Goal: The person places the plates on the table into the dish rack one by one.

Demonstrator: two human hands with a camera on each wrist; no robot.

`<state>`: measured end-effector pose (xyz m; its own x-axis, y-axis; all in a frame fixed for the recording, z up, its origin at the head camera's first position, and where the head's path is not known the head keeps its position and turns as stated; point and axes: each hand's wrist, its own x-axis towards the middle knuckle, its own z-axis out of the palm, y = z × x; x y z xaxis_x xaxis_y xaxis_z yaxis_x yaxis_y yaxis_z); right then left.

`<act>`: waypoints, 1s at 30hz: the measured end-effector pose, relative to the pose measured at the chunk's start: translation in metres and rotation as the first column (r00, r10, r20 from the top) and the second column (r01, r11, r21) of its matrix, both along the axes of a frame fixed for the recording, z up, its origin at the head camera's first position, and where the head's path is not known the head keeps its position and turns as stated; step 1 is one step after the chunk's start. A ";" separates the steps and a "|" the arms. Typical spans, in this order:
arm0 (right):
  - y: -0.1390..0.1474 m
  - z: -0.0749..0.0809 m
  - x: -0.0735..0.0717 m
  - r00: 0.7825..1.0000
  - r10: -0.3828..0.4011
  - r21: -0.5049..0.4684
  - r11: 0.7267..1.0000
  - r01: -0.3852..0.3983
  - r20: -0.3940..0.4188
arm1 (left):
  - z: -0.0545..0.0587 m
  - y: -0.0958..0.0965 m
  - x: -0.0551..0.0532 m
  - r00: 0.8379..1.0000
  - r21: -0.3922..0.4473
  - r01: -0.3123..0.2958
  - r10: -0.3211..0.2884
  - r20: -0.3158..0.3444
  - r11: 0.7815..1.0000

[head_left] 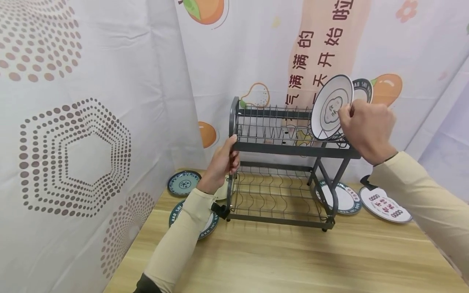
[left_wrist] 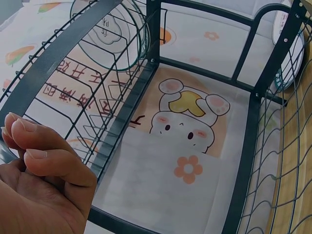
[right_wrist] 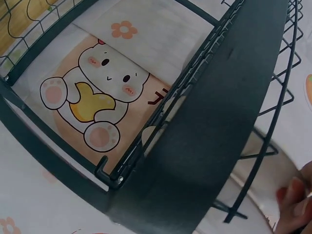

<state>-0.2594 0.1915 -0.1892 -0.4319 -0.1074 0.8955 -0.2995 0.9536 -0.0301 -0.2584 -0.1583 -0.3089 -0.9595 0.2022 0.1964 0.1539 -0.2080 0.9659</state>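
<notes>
A dark metal two-tier dish rack (head_left: 293,150) stands on a wooden table. My left hand (head_left: 220,165) grips the left end of its upper tier; in the left wrist view its curled fingers (left_wrist: 53,161) are at the frame. At the upper tier's right end, my right hand (head_left: 370,126) pinches the rim of a white plate (head_left: 324,112) with a dark edge and a printed centre. That plate stands tilted among the wires. Behind it is another plate (head_left: 362,90) with a dark lettered rim, partly hidden by my hand. The right wrist view catches only fingertips (right_wrist: 295,202) beside a plate.
Left of the rack lie a small blue-green plate (head_left: 183,183), a dark-rimmed plate (head_left: 174,211) partly under my left sleeve, and a pale dish (head_left: 222,190). On the right lie a dark-rimmed plate (head_left: 342,197) and a white plate with red print (head_left: 384,205). A printed curtain (head_left: 234,53) hangs behind.
</notes>
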 end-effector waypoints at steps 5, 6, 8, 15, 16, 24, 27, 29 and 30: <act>0.001 0.004 0.003 0.994 -0.054 0.011 0.999 0.053 0.098 | 0.001 0.003 -0.001 1.000 -0.003 0.017 -0.017 -0.023 1.000; 0.001 0.005 0.003 0.991 -0.062 0.013 0.998 0.061 0.115 | 0.001 0.004 -0.002 1.000 -0.002 0.019 -0.019 -0.024 1.000; 0.002 0.007 0.004 0.987 -0.079 0.022 0.997 0.077 0.140 | 0.002 0.005 -0.002 0.999 -0.002 0.024 -0.024 -0.022 1.000; 0.004 0.006 0.008 0.976 -0.124 0.056 0.992 0.116 0.177 | 0.000 0.007 -0.002 0.997 0.000 0.071 -0.071 -0.008 0.998; 0.004 0.005 0.009 0.976 -0.127 0.065 0.991 0.117 0.177 | -0.002 0.007 -0.002 0.997 0.002 0.075 -0.075 -0.010 0.997; -0.001 -0.002 0.006 0.976 -0.135 0.080 0.989 0.123 0.168 | -0.005 0.003 -0.003 0.997 0.008 0.077 -0.076 -0.021 0.997; -0.001 -0.003 0.006 0.976 -0.142 0.088 0.988 0.129 0.164 | -0.003 0.003 -0.004 0.997 0.006 0.076 -0.076 -0.025 0.997; -0.001 -0.004 0.007 0.974 -0.153 0.098 0.986 0.138 0.169 | -0.003 0.003 -0.006 0.997 0.004 0.080 -0.080 -0.020 0.997; 0.000 -0.005 0.008 0.972 -0.161 0.105 0.984 0.144 0.172 | -0.003 0.002 -0.006 0.997 0.003 0.081 -0.081 -0.017 0.997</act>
<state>-0.2518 0.1911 -0.1942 -0.6021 -0.1058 0.7914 -0.1482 0.9888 0.0194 -0.2645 -0.1558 -0.3115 -0.9366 0.2782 0.2130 0.1522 -0.2244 0.9625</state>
